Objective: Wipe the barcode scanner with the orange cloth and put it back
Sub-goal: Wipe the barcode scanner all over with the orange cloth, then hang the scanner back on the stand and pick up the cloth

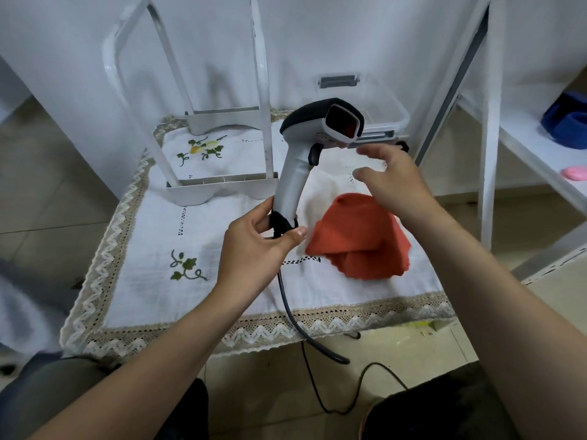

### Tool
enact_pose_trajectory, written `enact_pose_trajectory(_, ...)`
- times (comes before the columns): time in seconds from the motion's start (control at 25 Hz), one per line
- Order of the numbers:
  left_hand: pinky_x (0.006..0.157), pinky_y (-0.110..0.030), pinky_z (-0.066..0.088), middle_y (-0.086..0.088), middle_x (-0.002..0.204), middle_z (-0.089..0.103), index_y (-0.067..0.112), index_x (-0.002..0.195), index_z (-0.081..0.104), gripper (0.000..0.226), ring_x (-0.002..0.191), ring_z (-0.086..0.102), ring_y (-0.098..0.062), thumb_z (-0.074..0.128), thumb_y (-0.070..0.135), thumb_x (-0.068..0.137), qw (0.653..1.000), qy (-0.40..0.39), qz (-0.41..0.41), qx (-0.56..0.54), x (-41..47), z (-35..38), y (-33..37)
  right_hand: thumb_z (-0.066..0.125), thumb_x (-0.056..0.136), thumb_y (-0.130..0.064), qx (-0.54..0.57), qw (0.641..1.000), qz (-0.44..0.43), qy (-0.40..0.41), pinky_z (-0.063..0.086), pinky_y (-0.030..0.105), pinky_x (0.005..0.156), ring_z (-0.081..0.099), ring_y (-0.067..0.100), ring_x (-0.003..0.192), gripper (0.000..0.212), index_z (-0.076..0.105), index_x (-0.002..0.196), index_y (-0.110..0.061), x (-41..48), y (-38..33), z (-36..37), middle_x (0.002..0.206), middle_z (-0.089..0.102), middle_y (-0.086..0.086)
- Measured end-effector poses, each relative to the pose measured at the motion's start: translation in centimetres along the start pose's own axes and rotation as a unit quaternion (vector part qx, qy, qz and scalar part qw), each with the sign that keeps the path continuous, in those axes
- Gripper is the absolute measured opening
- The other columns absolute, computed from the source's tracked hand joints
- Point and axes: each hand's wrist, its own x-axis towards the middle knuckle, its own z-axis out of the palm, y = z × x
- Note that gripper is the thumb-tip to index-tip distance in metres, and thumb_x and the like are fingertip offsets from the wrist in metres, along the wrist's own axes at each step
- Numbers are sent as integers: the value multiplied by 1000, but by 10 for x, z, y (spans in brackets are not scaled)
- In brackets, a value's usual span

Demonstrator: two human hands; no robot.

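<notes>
- While the left hand (254, 246) is gripping the base of the barcode scanner (305, 160) between thumb and fingers, the scanner is standing upright above the table, its dark window facing toward the camera and right.
- Its black cable (297, 322) is hanging from the handle's bottom, passing over the table edge and curling toward the floor.
- The right hand (394, 179) is hovering with fingers spread and loose, grasping nothing, just below the scanner's head and above the orange cloth (355, 239).
- That cloth is lying crumpled on the white embroidered tablecloth (152, 249), right of the scanner's handle.
- A white stand (222, 185) is sitting at the back left of the tablecloth, and a clear plastic box (381, 103) is resting behind the scanner against the wall.
</notes>
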Motion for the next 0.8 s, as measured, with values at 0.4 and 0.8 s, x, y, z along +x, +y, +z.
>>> enact_pose_trajectory(0.4, 90, -49, 61, -12, 105, 79, 14, 119, 71, 31, 84, 80, -30, 76, 6, 89, 993, -90, 18, -78, 0, -17, 78, 64, 103, -13, 335, 919, -13, -205, 59, 50, 88, 74, 31, 96, 12, 71, 112, -12, -26, -99, -6, 110, 78, 10)
enact_pose_trajectory(0.8, 95, -44, 60, -14, 119, 73, 0, 148, 43, 66, 98, 77, -25, 74, 21, 93, 989, -137, 0, -62, 56, -31, 175, 85, 83, -19, 127, 985, -109, -43, 60, 34, 71, 72, 23, 73, 17, 76, 97, -15, 32, -197, -53, 82, 73, 4)
